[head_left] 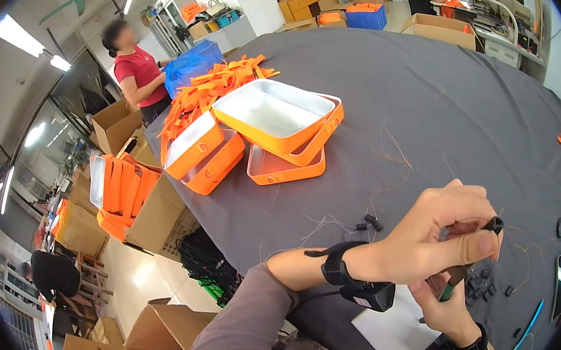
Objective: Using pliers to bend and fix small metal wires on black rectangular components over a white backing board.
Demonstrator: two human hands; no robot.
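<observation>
My left hand [433,233] is closed, thumb and fingers pinching a small black part [494,224] whose end shows beyond the thumb. Just below it, my right hand [446,309] is wrapped round a dark tool with a green part [447,293]; most of this tool is hidden by my fingers, so its kind is unclear. The two hands meet over the right side of the grey-covered table. Several small black pieces [480,289] lie beside my right hand, and a few more black pieces [370,223] are left of my left wrist.
Orange cases with white linings [277,107] are stacked ahead, beside a heap of orange straps [201,90]. White paper [394,331] lies under my arms. A phone [560,286] and blue pen-like stick [528,327] are at right. A co-worker [138,70] stands by a blue bag [193,65].
</observation>
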